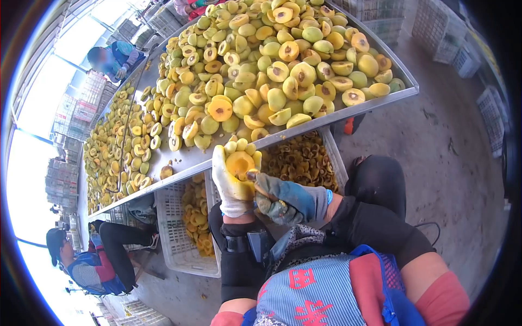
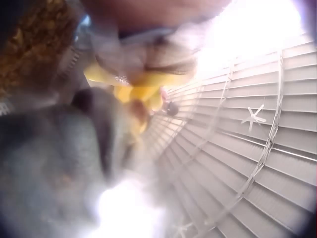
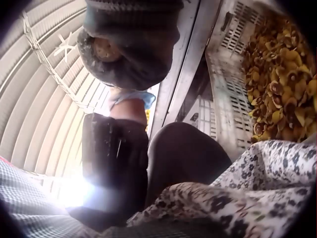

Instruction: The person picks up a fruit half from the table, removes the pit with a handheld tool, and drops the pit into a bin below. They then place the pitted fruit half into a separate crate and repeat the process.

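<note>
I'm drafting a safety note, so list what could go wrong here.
The blue-grey gloved right hand might slip into the white-and-yellow gloved left hand, which holds a round orange-yellow fruit half close by. Heaped yellow-green fruit halves near the silver metal table's edge could roll off.

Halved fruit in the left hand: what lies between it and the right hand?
In the head view, a small brown piece shows between the halved fruit and the right hand; pit or tool tip, I can't tell.

Fruit halves [image 1: 277, 70] on table [image 1: 187, 157] — crates [image 1: 176, 252] below edge, fruit pieces [image 1: 302, 160] inside.
</note>
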A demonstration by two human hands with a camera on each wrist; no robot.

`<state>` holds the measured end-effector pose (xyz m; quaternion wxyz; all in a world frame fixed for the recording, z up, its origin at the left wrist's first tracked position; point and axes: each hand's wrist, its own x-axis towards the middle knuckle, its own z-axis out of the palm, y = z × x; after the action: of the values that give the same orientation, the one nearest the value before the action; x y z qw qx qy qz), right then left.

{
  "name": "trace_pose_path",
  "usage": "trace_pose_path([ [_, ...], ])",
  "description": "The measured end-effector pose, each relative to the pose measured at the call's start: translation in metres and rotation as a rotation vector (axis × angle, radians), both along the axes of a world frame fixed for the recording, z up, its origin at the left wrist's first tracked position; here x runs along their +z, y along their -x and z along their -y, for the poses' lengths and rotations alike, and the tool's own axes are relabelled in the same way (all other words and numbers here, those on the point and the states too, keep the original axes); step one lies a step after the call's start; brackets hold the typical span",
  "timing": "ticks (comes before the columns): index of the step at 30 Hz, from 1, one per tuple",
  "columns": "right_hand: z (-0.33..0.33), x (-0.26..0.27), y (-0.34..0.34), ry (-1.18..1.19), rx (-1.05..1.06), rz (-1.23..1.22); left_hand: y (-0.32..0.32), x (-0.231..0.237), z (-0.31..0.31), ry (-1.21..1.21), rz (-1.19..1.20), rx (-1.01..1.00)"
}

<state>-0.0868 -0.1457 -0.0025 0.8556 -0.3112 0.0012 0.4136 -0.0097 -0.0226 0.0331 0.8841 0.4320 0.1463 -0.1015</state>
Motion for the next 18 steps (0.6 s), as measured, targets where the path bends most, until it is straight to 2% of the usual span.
trace_pose_path([
  [1, 0.002, -0.009, -0.005, -0.036, 0.031, -0.014, 0.000, -0.011, -0.009, -0.129, 0.134, -0.033],
  [4, 0.006, 0.000, -0.004, 0.019, 0.094, -0.073, 0.000, -0.018, -0.031, -0.196, 0.200, -0.010],
  [5, 0.007, 0.005, -0.005, 0.283, 0.000, 0.037, -0.001, -0.017, -0.046, -0.197, 0.179, 0.001],
  [7, -0.007, -0.048, -0.009, 0.698, -0.240, 0.425, -0.005, -0.013, -0.079, -0.286, 0.235, 0.151],
  [8, -0.013, -0.065, -0.012, 0.900, -0.372, 0.621, -0.016, -0.013, -0.103, -0.587, 0.278, 0.234],
  [9, -0.009, -0.050, -0.013, 0.817, -0.273, 0.410, -0.028, -0.026, -0.136, -1.120, 0.442, 0.330],
  [10, -0.008, -0.043, -0.014, 0.789, -0.289, 0.412, -0.029, -0.018, -0.152, -1.640, 0.476, 0.397],
  [12, -0.008, -0.037, -0.017, 0.732, -0.315, 0.418, -0.040, -0.003, -0.157, -1.837, 0.448, 0.442],
  [14, -0.015, -0.047, -0.017, 0.770, -0.357, 0.485, -0.066, 0.003, -0.151, -1.726, 0.518, 0.187],
  [16, -0.015, -0.044, -0.019, 0.830, -0.347, 0.532, -0.105, -0.014, -0.134, -1.557, 0.492, -0.100],
  [17, -0.011, -0.032, -0.018, 0.872, -0.316, 0.546, -0.106, 0.000, -0.108, -1.752, 0.469, -0.217],
  [18, -0.009, -0.027, -0.018, 0.913, -0.287, 0.559, -0.126, -0.017, -0.105, -1.864, 0.421, -0.310],
])
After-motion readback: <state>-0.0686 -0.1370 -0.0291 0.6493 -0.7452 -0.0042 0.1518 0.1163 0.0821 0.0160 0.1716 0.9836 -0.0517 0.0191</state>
